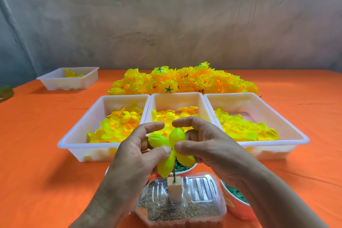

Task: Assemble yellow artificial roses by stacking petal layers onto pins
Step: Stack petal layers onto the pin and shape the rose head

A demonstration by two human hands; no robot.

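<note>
Left tray [74, 151] holds loose yellow petals. Left hand [133, 153] pinches the four-lobed petal layer [176, 136] near its centre, thumb in front, fingers curled behind. The layer sits at the top of the upright pin [174, 175], which is stuck in a wooden block [174, 189]; a dark dot at the centre may be the tip. Right hand [209, 144] pinches the other side, thumb by the hole, index finger arched above. To thread well, keep the hole on the tip, push straight down evenly and don't bend the pin. Right tray [231, 102] holds bigger petals.
</note>
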